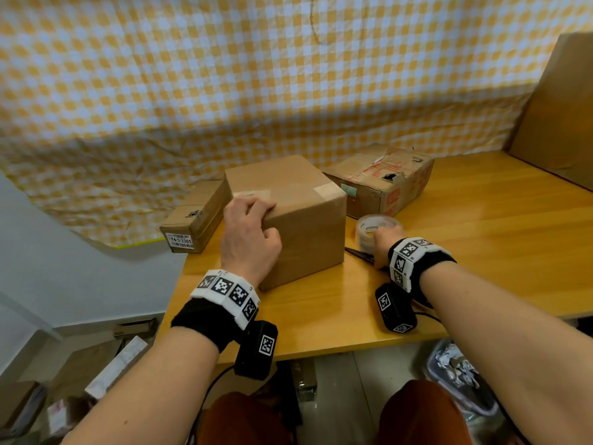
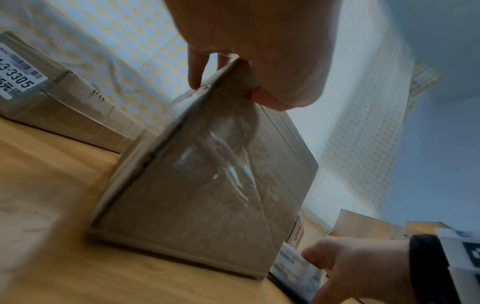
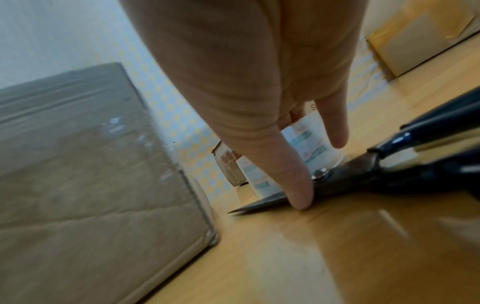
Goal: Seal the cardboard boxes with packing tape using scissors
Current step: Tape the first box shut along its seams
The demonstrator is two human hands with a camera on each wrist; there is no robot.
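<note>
left hand (image 1: 248,239) grips the top edge of the centre box (image 1: 288,216), steadying it. right of it, the right hand (image 1: 386,244) closes on the tape roll (image 1: 373,228), scissors (image 3: 363,176) lying just beside. likely step: fetching tape; next calls for pulling a strip. counted: three boxes, one roll, one scissors.

Behind your wooden table (image 1: 481,220) hangs a yellow-and-white checked cloth (image 1: 224,75); grey floor (image 1: 48,252) to your left, clutter underneath.
</note>
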